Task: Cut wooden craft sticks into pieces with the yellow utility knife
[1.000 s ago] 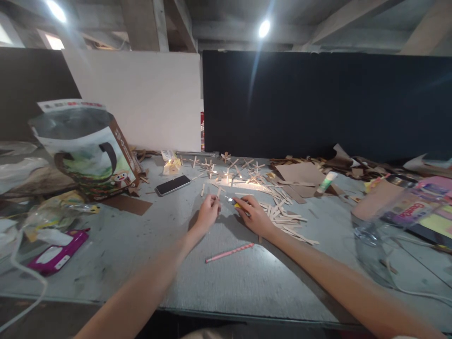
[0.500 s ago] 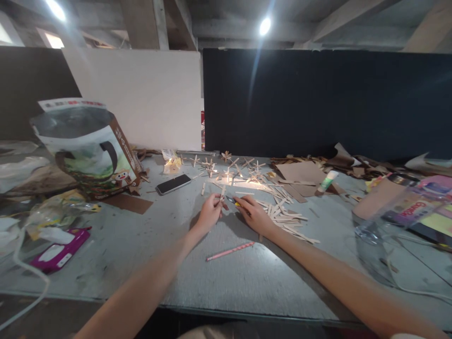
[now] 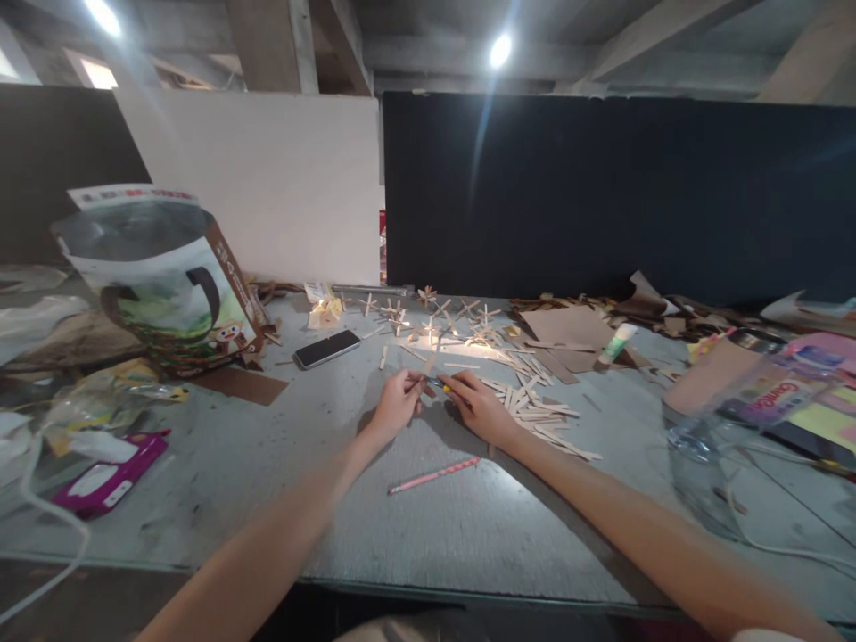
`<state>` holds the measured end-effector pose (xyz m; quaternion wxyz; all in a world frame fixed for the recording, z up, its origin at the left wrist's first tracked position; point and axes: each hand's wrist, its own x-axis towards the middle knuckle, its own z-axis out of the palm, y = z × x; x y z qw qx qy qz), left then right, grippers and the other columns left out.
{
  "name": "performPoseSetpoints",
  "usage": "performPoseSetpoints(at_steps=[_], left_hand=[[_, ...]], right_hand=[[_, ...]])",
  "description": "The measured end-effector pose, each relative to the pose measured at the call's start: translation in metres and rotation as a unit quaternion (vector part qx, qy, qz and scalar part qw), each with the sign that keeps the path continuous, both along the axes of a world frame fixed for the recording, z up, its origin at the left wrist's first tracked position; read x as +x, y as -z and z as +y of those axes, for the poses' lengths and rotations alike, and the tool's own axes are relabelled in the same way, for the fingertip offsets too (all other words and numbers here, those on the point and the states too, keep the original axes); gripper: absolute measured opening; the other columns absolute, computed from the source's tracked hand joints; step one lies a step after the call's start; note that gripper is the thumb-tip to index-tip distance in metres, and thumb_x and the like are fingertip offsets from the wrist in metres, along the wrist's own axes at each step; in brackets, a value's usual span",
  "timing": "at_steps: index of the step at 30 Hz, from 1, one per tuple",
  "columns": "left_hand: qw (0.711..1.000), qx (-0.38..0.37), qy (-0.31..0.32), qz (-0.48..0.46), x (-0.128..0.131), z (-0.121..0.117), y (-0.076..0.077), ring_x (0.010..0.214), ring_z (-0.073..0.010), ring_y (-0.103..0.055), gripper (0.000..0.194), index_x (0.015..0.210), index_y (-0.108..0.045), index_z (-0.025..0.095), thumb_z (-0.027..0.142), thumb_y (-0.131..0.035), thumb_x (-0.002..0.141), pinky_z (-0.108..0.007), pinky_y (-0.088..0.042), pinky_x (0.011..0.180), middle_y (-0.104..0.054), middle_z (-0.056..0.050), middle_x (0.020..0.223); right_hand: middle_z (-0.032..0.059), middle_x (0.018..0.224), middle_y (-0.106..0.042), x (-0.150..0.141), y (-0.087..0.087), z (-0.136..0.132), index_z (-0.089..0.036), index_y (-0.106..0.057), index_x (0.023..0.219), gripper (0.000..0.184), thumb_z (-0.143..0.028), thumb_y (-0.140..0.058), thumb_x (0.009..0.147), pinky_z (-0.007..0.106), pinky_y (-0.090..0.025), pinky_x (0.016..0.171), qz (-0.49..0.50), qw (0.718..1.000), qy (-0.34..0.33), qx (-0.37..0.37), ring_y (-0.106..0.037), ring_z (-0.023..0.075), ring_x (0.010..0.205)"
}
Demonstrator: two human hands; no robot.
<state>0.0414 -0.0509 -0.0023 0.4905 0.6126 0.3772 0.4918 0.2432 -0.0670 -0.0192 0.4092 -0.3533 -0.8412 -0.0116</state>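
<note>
In the middle of the head view, my left hand point(image 3: 399, 399) is closed, its fingertips pinching a thin wooden craft stick point(image 3: 432, 364) that points away from me. Closed around a utility knife point(image 3: 441, 385) with some yellow on it, my right hand point(image 3: 482, 408) sits just to the right. The blade reaches the stick at my left fingertips; whether it cuts in, I cannot tell. Beside and behind my right hand lies a loose pile of craft sticks point(image 3: 535, 412). Several star-like shapes of crossed sticks point(image 3: 398, 321) stand further back. A pink striped pencil point(image 3: 433, 477) lies nearer me.
A phone point(image 3: 327, 349) lies left of my hands, with a large printed bag point(image 3: 167, 294) beyond. A purple pack point(image 3: 111, 473) is at the left. Cardboard pieces point(image 3: 565, 328) and a glue stick point(image 3: 616, 343) lie back right. A plastic bottle point(image 3: 699, 437) stands at the right.
The knife in my right hand has moved slightly left, up to the stick. The stick in my left hand has tipped a little to the right. The things on the table have stayed put.
</note>
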Motion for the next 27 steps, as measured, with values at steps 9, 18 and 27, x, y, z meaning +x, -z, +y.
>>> performPoseSetpoints(at_steps=[9, 18, 27], left_hand=[[1.000, -0.006, -0.007, -0.003, 0.0010, -0.0007, -0.0014, 0.039, -0.0089, -0.052, 0.045, 0.081, -0.056, 0.017, 0.060, -0.072, 0.075, -0.022, -0.040, 0.041, -0.074, -0.006, 0.070], [1.000, 0.008, -0.001, 0.005, 0.0007, 0.0009, 0.0030, 0.038, -0.0081, -0.050, 0.052, 0.082, -0.053, 0.018, 0.067, -0.068, 0.075, -0.023, -0.041, 0.042, -0.073, -0.006, 0.071], [1.000, 0.010, -0.001, 0.008, 0.0007, 0.0014, 0.0046, 0.038, -0.0080, -0.050, 0.050, 0.084, -0.053, 0.018, 0.064, -0.069, 0.076, -0.022, -0.040, 0.042, -0.072, -0.005, 0.069]], right_hand=[[0.0119, 0.107, -0.062, -0.0004, 0.0000, -0.0002, -0.024, -0.060, 0.134, 0.036, -0.024, -0.043, 0.103, 0.040, -0.058, 0.085, 0.002, 1.000, 0.015, -0.002, -0.064, 0.0230, 0.096], [0.0117, 0.107, -0.061, -0.0002, -0.0003, -0.0010, -0.023, -0.061, 0.132, 0.034, -0.025, -0.042, 0.103, 0.038, -0.057, 0.084, -0.002, 1.000, 0.020, -0.003, -0.063, 0.0223, 0.094], [0.0118, 0.106, -0.062, 0.0001, -0.0001, 0.0000, -0.024, -0.062, 0.131, 0.035, -0.025, -0.042, 0.103, 0.039, -0.058, 0.083, -0.008, 1.000, 0.024, 0.000, -0.064, 0.0227, 0.093]])
